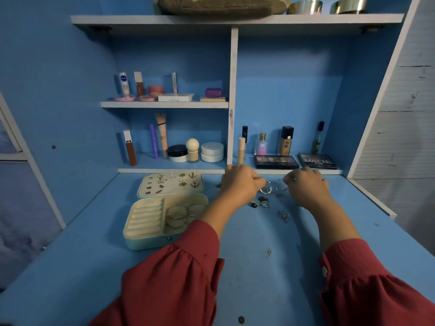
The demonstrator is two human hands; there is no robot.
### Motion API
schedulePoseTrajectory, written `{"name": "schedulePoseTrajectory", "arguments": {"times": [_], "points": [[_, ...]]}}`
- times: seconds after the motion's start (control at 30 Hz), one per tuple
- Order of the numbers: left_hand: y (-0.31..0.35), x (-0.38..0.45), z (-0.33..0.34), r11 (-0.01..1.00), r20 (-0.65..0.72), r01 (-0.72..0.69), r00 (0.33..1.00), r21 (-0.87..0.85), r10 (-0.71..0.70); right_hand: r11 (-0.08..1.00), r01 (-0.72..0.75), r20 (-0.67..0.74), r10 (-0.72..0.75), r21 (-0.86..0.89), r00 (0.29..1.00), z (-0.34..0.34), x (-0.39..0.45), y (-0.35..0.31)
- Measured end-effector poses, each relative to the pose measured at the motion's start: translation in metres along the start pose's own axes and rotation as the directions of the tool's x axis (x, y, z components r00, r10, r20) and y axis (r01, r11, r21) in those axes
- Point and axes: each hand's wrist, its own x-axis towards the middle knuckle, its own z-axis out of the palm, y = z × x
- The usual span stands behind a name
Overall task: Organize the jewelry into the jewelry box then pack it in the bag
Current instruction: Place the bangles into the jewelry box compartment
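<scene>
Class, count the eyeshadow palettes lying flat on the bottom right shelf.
2. One palette with its shade pans showing lies left, in front of the perfume and foundation bottle. The MATTE palette lies right of it. None seem hidden.

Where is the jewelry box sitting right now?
In the head view, the open jewelry box sits on the blue desk, left of the left hand, just in front of the lower cosmetics shelf.

Both hands, left [240, 182] and right [306, 184], pinch silver hoops [267, 188] beside the open jewelry box [150, 234].
</scene>
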Motion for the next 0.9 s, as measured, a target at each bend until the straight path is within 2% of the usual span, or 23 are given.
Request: {"name": "schedulePoseTrajectory", "arguments": {"times": [0.13,0.27,0.37,0.53,0.73,0.9], "points": [[-0.018,-0.003,-0.024,0.999,0.015,-0.009,1.0,-0.049,0.009,0.997,0.061,-0.132,-0.055,0.043,0.99,0.005,-0.005,-0.017],[-0.042,-0.005,-0.053,0.998,0.021,0.017,1.0,-0.066,-0.016,0.98,0.128,-0.189,-0.098,0.152,0.977,0.015,-0.013,-0.04],[-0.064,-0.013,-0.077,0.995,0.029,0.046,0.999,-0.088,-0.044,0.953,0.18,-0.171,-0.141,0.243,0.975,0.025,-0.019,-0.057],[-0.09,-0.034,-0.11,0.996,0.11,0.064,0.992,-0.055,-0.058,0.927,0.273,-0.146,-0.242,0.256,0.959,0.04,-0.034,-0.079],[-0.112,-0.054,-0.131,0.999,0.284,0.048,0.958,-0.025,-0.039,0.886,0.291,-0.072,-0.285,0.362,0.956,0.045,-0.045,-0.096],[-0.115,-0.059,-0.137,0.999,0.304,0.032,0.952,0.032,-0.04,0.837,0.361,-0.07,-0.366,0.412,0.928,0.052,-0.055,-0.105]]}}
